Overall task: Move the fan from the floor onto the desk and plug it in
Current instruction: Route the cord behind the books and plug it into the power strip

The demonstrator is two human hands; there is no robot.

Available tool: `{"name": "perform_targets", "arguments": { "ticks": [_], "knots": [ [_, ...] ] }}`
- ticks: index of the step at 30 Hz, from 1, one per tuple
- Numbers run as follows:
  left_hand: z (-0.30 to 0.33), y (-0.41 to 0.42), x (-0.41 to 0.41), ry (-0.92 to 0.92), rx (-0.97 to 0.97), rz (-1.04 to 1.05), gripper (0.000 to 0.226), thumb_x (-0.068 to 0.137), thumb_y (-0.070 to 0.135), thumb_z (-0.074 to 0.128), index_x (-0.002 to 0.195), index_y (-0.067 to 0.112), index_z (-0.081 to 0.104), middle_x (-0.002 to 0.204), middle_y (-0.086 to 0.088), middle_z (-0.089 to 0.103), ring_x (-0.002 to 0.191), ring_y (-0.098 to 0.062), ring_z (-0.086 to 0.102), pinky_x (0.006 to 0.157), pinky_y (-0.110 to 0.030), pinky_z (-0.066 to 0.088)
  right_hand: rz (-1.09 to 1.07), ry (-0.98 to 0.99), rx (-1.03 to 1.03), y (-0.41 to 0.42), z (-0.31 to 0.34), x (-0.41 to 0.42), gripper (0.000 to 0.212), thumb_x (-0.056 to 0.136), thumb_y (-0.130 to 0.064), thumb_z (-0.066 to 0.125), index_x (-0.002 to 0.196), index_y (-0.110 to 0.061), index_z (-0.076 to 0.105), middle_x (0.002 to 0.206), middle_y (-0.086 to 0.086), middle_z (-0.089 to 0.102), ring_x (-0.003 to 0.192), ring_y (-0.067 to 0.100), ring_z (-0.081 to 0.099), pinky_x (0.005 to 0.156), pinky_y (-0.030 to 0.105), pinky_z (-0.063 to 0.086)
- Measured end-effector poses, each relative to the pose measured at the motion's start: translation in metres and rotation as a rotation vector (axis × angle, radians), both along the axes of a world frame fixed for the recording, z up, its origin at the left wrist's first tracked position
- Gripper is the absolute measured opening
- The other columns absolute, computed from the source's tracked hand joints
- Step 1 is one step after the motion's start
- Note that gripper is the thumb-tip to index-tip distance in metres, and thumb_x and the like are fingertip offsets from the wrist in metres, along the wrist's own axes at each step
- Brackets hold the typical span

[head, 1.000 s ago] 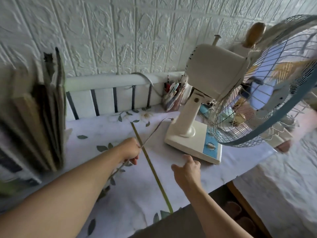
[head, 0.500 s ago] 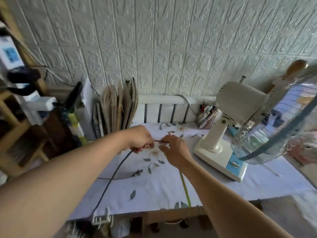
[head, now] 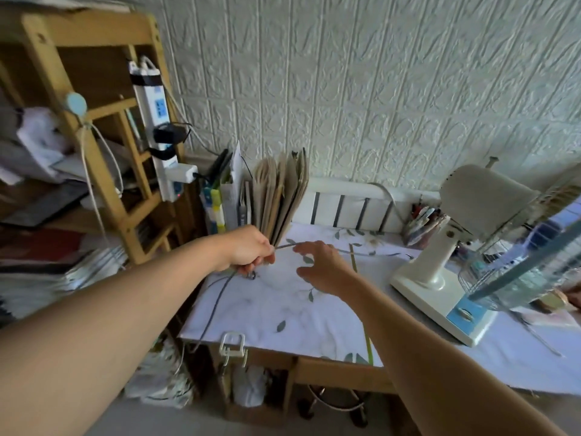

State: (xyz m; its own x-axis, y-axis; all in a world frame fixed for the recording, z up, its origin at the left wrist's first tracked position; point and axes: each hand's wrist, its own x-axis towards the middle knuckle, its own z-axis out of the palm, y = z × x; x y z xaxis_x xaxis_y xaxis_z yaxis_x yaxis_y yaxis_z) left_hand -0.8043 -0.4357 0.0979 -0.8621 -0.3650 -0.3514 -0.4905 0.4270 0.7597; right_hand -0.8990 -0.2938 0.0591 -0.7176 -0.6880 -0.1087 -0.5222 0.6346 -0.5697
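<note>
My view has swung left since a second ago: the shelf with the power strip now shows up and to the left of my hands, so the outlet is in sight and I judge plugging in is the step at hand. The fan already stands on the desk, well to the right of my right hand, upright on its base, its cage facing right and toward me.

My left hand has closed on the cord and grips it near the desk's left edge. My right hand, which was pinching the cord half a second ago, has let go and hovers just beside it, fingers loosely spread, holding nothing.

The cord's long axis runs from the fan leftward through my left fist, then drops over the desk edge below it. I cannot see the plug clearly.
</note>
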Motion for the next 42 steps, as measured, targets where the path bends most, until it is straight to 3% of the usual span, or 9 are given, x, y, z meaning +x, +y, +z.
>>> {"name": "perform_targets", "arguments": {
  "ticks": [6, 11, 15, 19, 22, 25, 31, 38, 42],
  "knots": [
    [-0.037, -0.008, 0.022, -0.059, -0.014, -0.032, 0.033, 0.095, 0.017, 0.043, 0.067, 0.014, 0.06, 0.055, 0.0, 0.04, 0.046, -0.013, 0.036, 0.042, -0.02, 0.03, -0.26, 0.145, -0.201, -0.019, -0.031, 0.022, 0.018, 0.079, -0.012, 0.065, 0.096, -0.017, 0.06, 0.111, 0.008, 0.057, 0.089, 0.023, 0.057, 0.07, 0.031, 0.046],
    [-0.057, -0.028, 0.042, -0.056, -0.009, -0.024, 0.032, 0.096, 0.021, 0.045, 0.069, 0.015, 0.061, 0.055, 0.001, 0.041, 0.046, -0.013, 0.036, 0.042, -0.022, 0.03, 0.001, 0.199, -0.134, -0.035, -0.051, 0.041, 0.051, 0.075, -0.025, 0.073, 0.123, -0.023, 0.055, 0.126, 0.002, 0.054, 0.118, 0.024, 0.045, 0.097, 0.037, 0.039],
    [-0.056, -0.052, 0.064, -0.063, -0.026, -0.035, 0.031, 0.095, 0.022, 0.046, 0.071, 0.016, 0.063, 0.056, 0.001, 0.041, 0.048, -0.012, 0.037, 0.044, -0.021, 0.031, 0.085, 0.082, -0.235, -0.05, -0.055, 0.062, 0.024, 0.084, -0.03, 0.064, 0.103, -0.017, 0.07, 0.101, 0.001, 0.072, 0.097, 0.017, 0.063, 0.081, 0.029, 0.044],
    [-0.039, -0.074, 0.084, -0.033, -0.013, -0.031, 0.031, 0.096, 0.025, 0.046, 0.076, 0.012, 0.065, 0.057, 0.001, 0.041, 0.05, -0.013, 0.037, 0.048, -0.023, 0.032, -0.196, 0.16, -0.232, -0.054, -0.05, 0.063, 0.024, 0.09, -0.024, 0.05, 0.087, -0.01, 0.069, 0.091, 0.012, 0.068, 0.083, 0.029, 0.061, 0.065, 0.033, 0.045],
    [-0.012, -0.085, 0.089, 0.04, -0.018, -0.026, 0.031, 0.097, 0.022, 0.043, 0.078, 0.012, 0.065, 0.055, 0.003, 0.04, 0.048, -0.011, 0.037, 0.046, -0.02, 0.033, -0.557, 0.249, -0.078, -0.042, -0.029, 0.053, 0.027, 0.093, -0.019, 0.04, 0.095, -0.004, 0.062, 0.1, 0.019, 0.062, 0.095, 0.036, 0.056, 0.074, 0.038, 0.043],
    [0.021, -0.08, 0.081, 0.141, -0.008, -0.051, 0.031, 0.098, 0.021, 0.042, 0.077, 0.012, 0.063, 0.054, 0.003, 0.038, 0.045, -0.009, 0.034, 0.044, -0.019, 0.031, -0.52, 0.135, -0.101, -0.035, 0.0, 0.051, 0.028, 0.092, -0.014, 0.038, 0.103, -0.008, 0.063, 0.108, 0.018, 0.063, 0.101, 0.036, 0.056, 0.083, 0.04, 0.045],
    [0.084, -0.044, 0.056, 0.291, -0.114, -0.145, 0.029, 0.096, 0.022, 0.048, 0.072, 0.011, 0.06, 0.057, -0.002, 0.035, 0.046, -0.012, 0.032, 0.045, -0.021, 0.029, -0.239, -0.022, -0.5, -0.055, 0.082, 0.077, 0.037, 0.093, -0.035, 0.045, 0.072, -0.016, 0.069, 0.054, -0.003, 0.05, 0.047, 0.009, 0.042, 0.046, 0.023, 0.032],
    [0.148, -0.037, 0.058, 0.422, -0.101, -0.149, 0.028, 0.097, 0.016, 0.044, 0.076, 0.009, 0.062, 0.053, 0.001, 0.039, 0.044, -0.011, 0.034, 0.044, -0.021, 0.032, -0.958, 0.199, -0.619, 0.015, 0.134, 0.027, 0.043, 0.096, -0.027, 0.036, 0.101, 0.004, 0.065, 0.106, 0.028, 0.064, 0.1, 0.039, 0.058, 0.083, 0.04, 0.043],
    [0.167, -0.031, 0.055, 0.443, -0.07, -0.158, 0.027, 0.097, 0.017, 0.044, 0.079, 0.007, 0.061, 0.051, 0.002, 0.036, 0.041, -0.009, 0.031, 0.044, -0.022, 0.027, -0.696, -0.002, -0.711, 0.018, 0.144, 0.028, 0.036, 0.096, -0.026, 0.04, 0.086, -0.008, 0.069, 0.083, 0.014, 0.068, 0.069, 0.022, 0.056, 0.062, 0.03, 0.04]
  ]
}}
